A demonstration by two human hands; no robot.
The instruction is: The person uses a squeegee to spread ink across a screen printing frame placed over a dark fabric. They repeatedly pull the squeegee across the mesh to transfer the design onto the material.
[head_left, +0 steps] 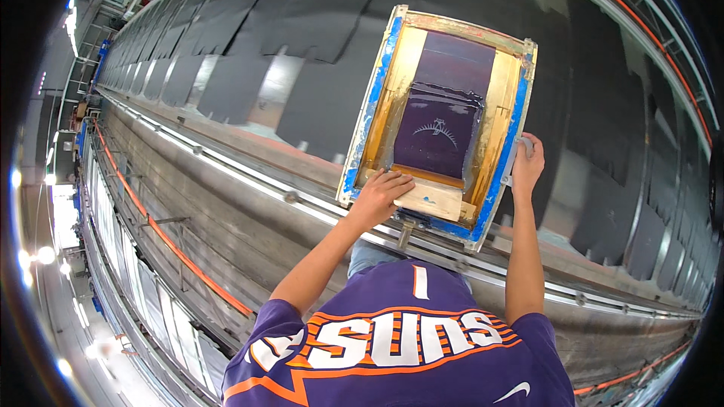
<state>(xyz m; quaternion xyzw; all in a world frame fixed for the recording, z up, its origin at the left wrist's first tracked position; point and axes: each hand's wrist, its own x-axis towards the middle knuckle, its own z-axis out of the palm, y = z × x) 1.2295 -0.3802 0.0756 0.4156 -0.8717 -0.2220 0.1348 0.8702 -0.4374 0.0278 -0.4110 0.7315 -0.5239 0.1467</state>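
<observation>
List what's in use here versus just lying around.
In use:
- screen-printing frame, blue-taped edges
- wooden squeegee under the left hand
- right hand gripping the frame's right edge
- dark fabric panel under the frame

Lying about:
- other dark fabric panels laid along the long table
- orange hose beside the table

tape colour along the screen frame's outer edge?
Blue tape lines the screen frame, worn in places; the head view shows it best.

A long steel-railed worktop (249, 181) lined with dark grey fabric panels (226, 87) stretches through a hall lit by bright lamps (45, 255).
</observation>
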